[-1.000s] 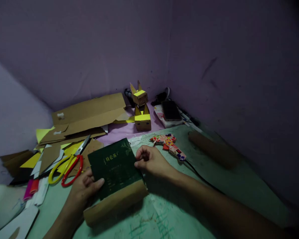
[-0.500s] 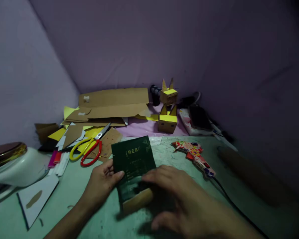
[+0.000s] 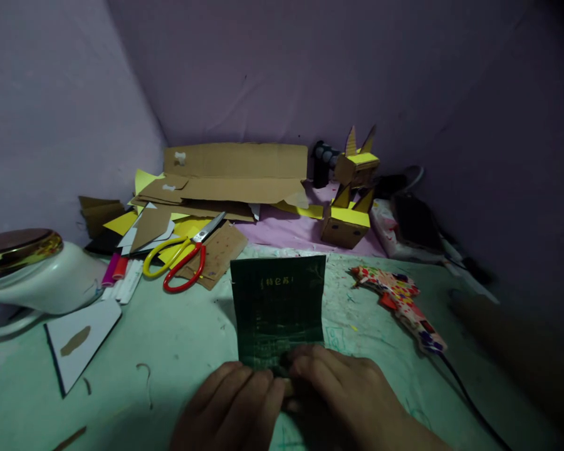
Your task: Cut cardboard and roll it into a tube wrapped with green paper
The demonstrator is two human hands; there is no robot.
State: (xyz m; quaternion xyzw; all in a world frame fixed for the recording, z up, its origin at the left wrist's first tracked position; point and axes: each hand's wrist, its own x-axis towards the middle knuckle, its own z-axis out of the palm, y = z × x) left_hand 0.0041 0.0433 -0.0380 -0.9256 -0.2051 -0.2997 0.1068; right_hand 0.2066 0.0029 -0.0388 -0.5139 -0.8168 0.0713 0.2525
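Observation:
A dark green printed card (image 3: pixel 278 307) stands nearly upright in front of me, its lower edge near the tabletop. My left hand (image 3: pixel 230 407) is closed at its lower left edge, the fingers side by side. My right hand (image 3: pixel 343 388) is closed on the lower right edge, beside a small strip of brown cardboard (image 3: pixel 289 388) that shows between the hands. The thumbs are mostly hidden. Right of the card lies a floral-patterned glue gun (image 3: pixel 399 304) with a black cord.
Scissors (image 3: pixel 200 244) with yellow and red handles lie at left, near markers (image 3: pixel 122 279) and a white mug-like vessel (image 3: pixel 47 275). Behind are cardboard sheets (image 3: pixel 244 166), two eared boxes (image 3: pixel 345 225) and a dark phone (image 3: pixel 416 222). A white triangular piece (image 3: pixel 82 338) lies at left.
The card has gone from tilted to nearly upright. My left hand has moved right and down to its lower edge, and my right hand has closed there. The whole view has shifted.

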